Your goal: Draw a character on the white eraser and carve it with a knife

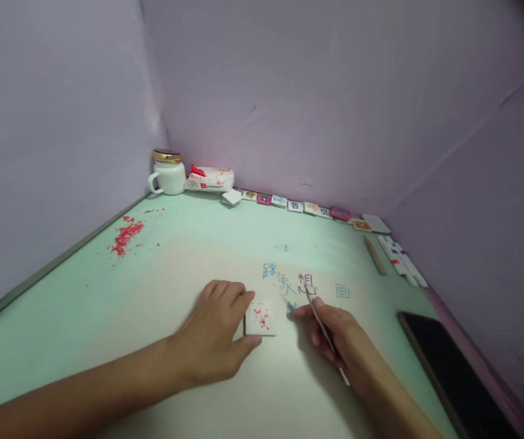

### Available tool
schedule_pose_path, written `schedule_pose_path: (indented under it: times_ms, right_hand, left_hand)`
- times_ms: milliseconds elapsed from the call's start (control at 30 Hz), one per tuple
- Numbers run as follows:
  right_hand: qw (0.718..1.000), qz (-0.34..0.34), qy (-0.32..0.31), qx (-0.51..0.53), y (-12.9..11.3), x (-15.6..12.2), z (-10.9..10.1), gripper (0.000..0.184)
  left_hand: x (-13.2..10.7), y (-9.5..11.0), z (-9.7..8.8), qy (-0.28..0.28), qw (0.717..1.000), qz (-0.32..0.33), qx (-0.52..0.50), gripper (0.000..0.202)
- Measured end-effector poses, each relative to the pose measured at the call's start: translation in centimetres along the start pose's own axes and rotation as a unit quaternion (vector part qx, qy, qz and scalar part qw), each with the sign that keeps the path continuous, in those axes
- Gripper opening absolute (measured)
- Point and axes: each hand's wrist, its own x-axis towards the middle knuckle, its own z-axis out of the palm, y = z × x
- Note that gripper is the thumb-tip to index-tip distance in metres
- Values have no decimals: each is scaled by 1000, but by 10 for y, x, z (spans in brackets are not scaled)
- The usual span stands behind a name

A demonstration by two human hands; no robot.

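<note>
My left hand (220, 329) lies on the table and grips a small white square block (255, 326) between thumb and forefinger, at its near and far edges. Red crumbs and marks are scattered over the block's top. To the right of the block, my right hand (335, 329) is closed round a slim greyish tool (323, 326), held like a pen. The tool's upper end points away from me, and its exact kind cannot be made out. Characters handwritten in blue and purple (306, 283) show on the tabletop just beyond my right hand.
Red shavings (127, 236) lie at the left. Against the back wall stand a white lidded mug (170, 178), a soft tissue pack (210, 179) and a row of character tiles (295, 206). A wooden-handled tool (374, 255), white strips (401, 261) and a dark phone (454, 372) lie right.
</note>
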Motion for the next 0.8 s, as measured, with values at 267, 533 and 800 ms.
schedule_pose_path:
  times_ms: [267, 533, 800]
  right_hand:
    - [948, -184, 80, -245, 19, 3, 2, 46]
    - [929, -215, 110, -281, 31, 5, 3, 42]
    - [938, -198, 134, -251, 29, 2, 8, 41]
  left_hand:
    - [2, -6, 15, -5, 998, -46, -42, 42]
    - [2, -7, 15, 5, 996, -60, -63, 46]
    - [2, -7, 19, 41, 994, -52, -81, 38]
